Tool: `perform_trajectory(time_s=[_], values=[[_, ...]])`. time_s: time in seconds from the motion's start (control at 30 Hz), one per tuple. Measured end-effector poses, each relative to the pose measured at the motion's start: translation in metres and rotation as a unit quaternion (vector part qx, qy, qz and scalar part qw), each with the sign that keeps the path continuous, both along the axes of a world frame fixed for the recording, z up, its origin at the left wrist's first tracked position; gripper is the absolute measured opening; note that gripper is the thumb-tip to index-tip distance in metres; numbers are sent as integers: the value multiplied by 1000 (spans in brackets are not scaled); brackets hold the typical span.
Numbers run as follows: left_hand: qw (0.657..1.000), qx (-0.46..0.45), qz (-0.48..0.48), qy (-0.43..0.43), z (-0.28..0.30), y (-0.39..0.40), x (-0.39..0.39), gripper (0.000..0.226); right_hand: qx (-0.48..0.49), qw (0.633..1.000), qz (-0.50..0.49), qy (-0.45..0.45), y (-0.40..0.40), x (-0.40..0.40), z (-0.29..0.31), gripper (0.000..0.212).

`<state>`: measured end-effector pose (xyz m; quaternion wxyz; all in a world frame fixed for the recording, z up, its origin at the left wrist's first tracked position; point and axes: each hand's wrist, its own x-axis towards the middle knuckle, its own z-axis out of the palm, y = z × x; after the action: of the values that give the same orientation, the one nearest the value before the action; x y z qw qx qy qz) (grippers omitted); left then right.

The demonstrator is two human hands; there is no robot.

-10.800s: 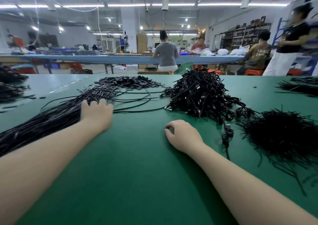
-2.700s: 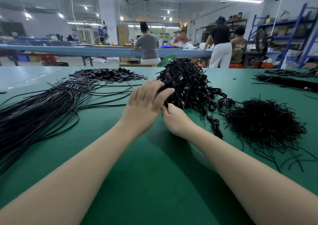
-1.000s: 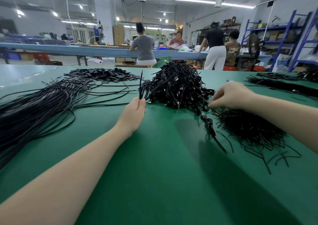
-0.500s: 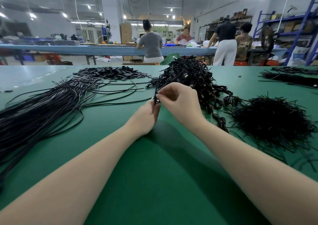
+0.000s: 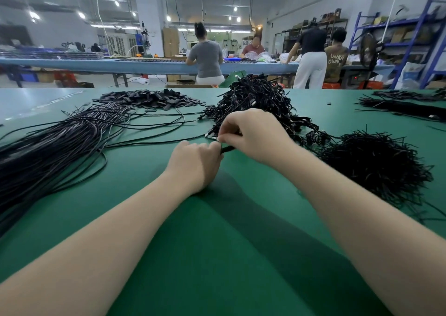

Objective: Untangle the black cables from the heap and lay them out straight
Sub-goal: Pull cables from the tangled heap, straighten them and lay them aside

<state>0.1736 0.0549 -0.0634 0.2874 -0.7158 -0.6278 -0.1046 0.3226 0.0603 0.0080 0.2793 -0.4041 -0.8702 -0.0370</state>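
To your left, the fanned bundle of straightened black cables (image 5: 55, 146) runs away from you and rightward across the green table mat (image 5: 217, 243). Your left hand (image 5: 193, 164) is curled around the near end of one thin black cable (image 5: 226, 149). Your right hand (image 5: 253, 134) pinches it just beyond; it points up-right into the tangled black cable heap (image 5: 255, 100), so draw it leftward, I'd judge.

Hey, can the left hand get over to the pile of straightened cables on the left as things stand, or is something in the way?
Probably yes. Bare green table lies between the left hand and the straight cables. But it pinches a cable together with the right hand.
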Motion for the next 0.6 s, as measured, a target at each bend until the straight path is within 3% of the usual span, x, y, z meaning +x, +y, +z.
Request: perform_trajectory(time_s=[0.13,0.2,0.27,0.33,0.4,0.5,0.6], values=[[986,-5,-138,90,7,-6,-4,29,-232,971,57,29,16,36,12,9],[976,-10,-201,81,8,-8,-4,23,-381,918,68,92,21,50,1,12],[968,5,-250,34,8,-11,-2,17,-508,834,84,200,26,57,-19,13],[960,16,-266,-90,5,-12,4,17,-577,739,111,329,26,53,-32,13],[921,-27,-251,-297,4,-12,14,22,-589,677,123,424,24,44,-36,12],[815,-69,-211,-536,3,-8,25,25,-559,640,95,518,21,19,-38,9],[761,-74,-179,-619,2,-3,24,12,-523,626,68,574,16,-5,-50,5]])
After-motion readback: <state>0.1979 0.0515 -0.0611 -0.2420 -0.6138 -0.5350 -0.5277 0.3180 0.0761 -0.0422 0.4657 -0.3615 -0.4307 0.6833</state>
